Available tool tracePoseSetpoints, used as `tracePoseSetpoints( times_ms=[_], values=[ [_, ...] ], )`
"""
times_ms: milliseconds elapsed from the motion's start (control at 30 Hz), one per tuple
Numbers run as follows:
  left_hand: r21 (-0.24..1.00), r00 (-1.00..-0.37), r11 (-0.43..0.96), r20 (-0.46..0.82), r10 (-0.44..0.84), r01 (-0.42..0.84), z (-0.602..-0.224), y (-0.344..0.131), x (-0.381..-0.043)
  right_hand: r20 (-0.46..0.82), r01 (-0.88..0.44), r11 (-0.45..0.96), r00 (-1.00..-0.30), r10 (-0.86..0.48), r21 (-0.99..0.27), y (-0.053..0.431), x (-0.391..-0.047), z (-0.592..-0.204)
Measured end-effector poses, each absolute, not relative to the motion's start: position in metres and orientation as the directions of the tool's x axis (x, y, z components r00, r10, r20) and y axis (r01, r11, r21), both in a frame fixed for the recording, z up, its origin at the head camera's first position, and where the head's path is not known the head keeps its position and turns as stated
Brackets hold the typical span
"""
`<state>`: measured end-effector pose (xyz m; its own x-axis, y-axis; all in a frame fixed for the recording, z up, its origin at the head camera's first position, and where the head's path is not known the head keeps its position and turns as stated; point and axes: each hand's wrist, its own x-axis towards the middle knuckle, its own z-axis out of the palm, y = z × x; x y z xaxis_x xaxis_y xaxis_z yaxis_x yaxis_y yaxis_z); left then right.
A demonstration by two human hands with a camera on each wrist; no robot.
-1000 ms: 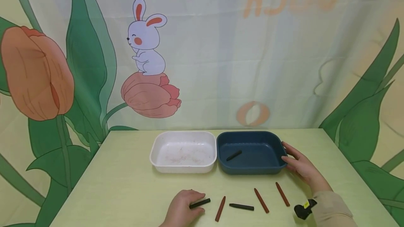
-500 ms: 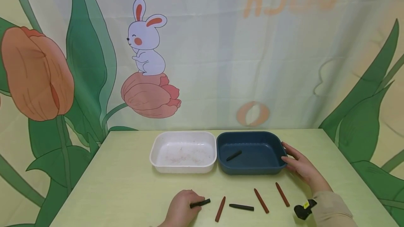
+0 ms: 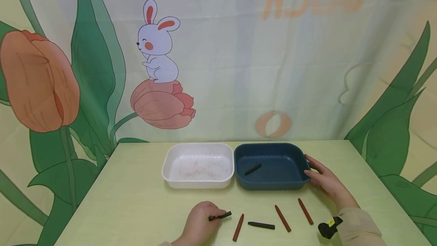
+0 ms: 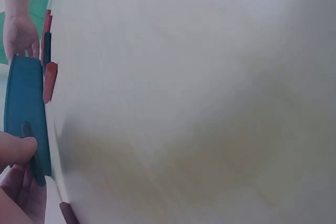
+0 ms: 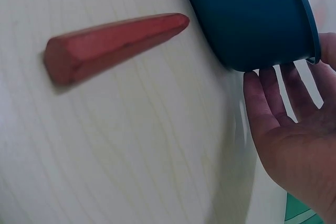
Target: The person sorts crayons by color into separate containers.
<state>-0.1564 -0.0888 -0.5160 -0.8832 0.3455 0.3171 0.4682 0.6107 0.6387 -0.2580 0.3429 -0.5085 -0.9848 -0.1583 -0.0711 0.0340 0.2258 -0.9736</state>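
Note:
My left hand (image 3: 201,221) pinches a black crayon (image 3: 227,214) between thumb and fingers, just above the table front. The left wrist view shows this crayon (image 4: 37,169) under the thumb. With the thumb over the rim and the fingers along the outer wall, my right hand (image 3: 329,185) holds the right end of a dark blue tray (image 3: 273,186). Inside that tray lies one black crayon (image 3: 253,169). Another black crayon (image 3: 261,225) rests on the table between a red-brown crayon (image 3: 238,227) and a second red-brown crayon (image 3: 282,218).
A white tray (image 3: 198,185) with faint smudges stands against the blue tray's left side. Close to the right wrist lies a third red-brown crayon (image 3: 305,212). A printed curtain (image 3: 218,67) hangs behind the pale table (image 3: 119,200).
My left fingers have closed on the black crayon and raised it slightly up and to the right. The right hand stays at the blue tray.

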Motion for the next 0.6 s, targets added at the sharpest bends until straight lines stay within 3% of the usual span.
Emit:
tracePoseSetpoints(
  times_ms=[600],
  values=[
    [0.623, -0.851, 0.584, 0.433, 0.297, 0.521, -0.502, -0.075, -0.167, -0.078, 0.043, 0.225, -0.986, -0.146, -0.973, 0.341, -0.258, -0.508]
  ],
)
